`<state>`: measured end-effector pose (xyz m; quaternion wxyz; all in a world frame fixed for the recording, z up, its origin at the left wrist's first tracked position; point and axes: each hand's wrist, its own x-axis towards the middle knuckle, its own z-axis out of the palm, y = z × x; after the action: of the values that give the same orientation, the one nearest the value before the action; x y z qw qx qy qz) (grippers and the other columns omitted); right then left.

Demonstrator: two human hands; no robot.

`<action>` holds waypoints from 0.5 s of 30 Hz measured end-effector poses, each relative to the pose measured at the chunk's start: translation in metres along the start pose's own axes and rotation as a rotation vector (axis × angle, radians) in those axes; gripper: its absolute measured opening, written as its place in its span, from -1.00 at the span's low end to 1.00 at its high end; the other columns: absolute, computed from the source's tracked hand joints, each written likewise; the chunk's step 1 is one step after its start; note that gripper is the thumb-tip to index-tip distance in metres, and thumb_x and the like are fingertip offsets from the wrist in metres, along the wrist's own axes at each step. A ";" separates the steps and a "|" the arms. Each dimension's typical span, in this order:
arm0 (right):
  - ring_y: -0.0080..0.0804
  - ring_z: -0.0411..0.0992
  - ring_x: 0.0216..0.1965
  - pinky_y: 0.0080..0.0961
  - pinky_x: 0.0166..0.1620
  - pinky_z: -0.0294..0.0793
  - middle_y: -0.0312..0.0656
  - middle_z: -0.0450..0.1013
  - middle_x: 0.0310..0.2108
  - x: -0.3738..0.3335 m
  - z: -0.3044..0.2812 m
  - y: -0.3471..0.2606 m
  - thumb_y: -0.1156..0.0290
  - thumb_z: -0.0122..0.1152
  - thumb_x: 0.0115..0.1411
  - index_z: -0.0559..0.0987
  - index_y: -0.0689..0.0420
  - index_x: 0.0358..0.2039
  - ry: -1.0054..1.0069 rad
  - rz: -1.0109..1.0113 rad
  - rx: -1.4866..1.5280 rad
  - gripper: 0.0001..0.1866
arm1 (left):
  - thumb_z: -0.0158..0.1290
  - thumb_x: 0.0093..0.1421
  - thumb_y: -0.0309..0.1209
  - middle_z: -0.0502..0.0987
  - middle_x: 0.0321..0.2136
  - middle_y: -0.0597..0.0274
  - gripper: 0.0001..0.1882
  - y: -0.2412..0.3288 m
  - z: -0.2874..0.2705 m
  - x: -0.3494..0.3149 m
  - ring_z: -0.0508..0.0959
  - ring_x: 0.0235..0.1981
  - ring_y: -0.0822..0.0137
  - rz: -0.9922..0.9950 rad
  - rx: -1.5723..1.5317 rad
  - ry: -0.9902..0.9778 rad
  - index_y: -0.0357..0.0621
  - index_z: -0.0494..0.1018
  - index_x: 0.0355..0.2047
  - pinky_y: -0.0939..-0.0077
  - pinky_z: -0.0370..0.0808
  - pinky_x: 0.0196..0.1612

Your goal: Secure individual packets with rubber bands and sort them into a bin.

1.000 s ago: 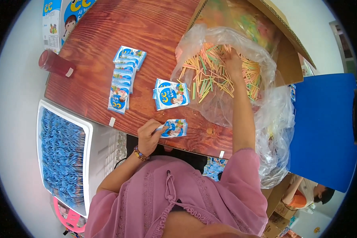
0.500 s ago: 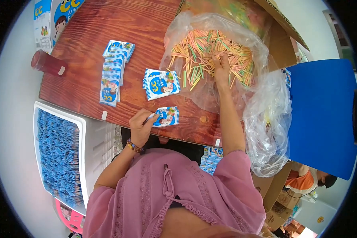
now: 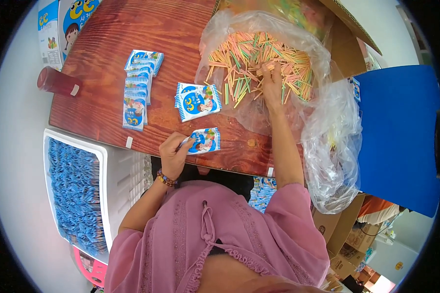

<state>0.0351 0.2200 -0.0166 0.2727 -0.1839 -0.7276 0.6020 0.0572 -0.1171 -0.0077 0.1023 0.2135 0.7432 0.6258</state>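
My left hand (image 3: 172,150) pinches the left end of a small blue-and-white packet (image 3: 205,140) at the table's near edge. A heap of thin pink, yellow and green sticks (image 3: 237,58) lies on a clear plastic bag (image 3: 252,117) at the far right. Into the middle of this heap reaches my right hand (image 3: 273,88), its fingers stretched over the sticks and somewhat apart; whether any stick is between them is hard to see. Between my hands lies a small stack of similar packets (image 3: 199,103). Farther left, an overlapping row of packets (image 3: 135,110) runs away from me.
A reddish jar (image 3: 58,81) lies at the table's left edge, near printed boxes (image 3: 49,36). Below stands a white crate (image 3: 105,166) full of blue packets. On the right are crumpled plastic (image 3: 330,156), an open carton (image 3: 349,58) and a blue panel (image 3: 398,141).
My right hand has shifted slightly within the heap, its fingers now straighter. My left hand keeps hold of the packet. The view has tilted a little, and the person behind has mostly left it.
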 end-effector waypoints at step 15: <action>-0.16 0.46 -0.06 -0.37 -0.02 0.43 -0.04 0.49 -0.29 0.003 -0.007 -0.023 0.37 -0.10 0.35 0.39 0.28 -0.24 0.171 0.029 0.546 -0.79 | 0.04 0.27 -0.34 0.34 -0.61 0.54 -0.72 0.030 0.023 0.045 0.21 -0.55 0.70 -0.359 -0.637 0.250 -0.30 0.51 -0.50 0.77 0.18 -0.50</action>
<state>0.0386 0.2221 0.0076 0.3638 -0.1644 -0.5102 0.7618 0.0327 -0.0726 0.0219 0.1802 -0.0404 0.5440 0.8185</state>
